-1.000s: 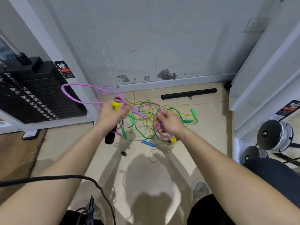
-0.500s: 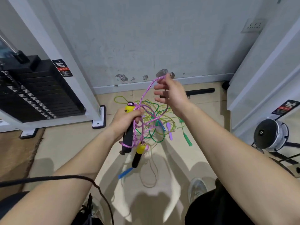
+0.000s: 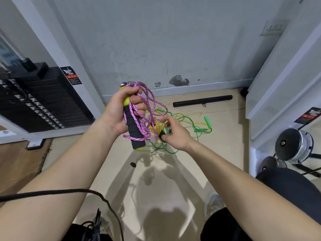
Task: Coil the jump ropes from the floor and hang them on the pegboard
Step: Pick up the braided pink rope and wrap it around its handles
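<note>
Bright even indoor light; soft overlapping shadows on floor (image 3: 217,122); wide-angle bending at edges; slight softness overall.

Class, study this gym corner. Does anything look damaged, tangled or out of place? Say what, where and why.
Green and yellow ropes lie in a tangled heap on the floor, uncoiled. Low on the wall, patches of paint have flaked off. A black bar lies loose by the wall.

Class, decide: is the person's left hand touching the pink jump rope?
Touching. The head view shows the left hand curled round the pink jump rope coils and the black foam handle together.
</note>
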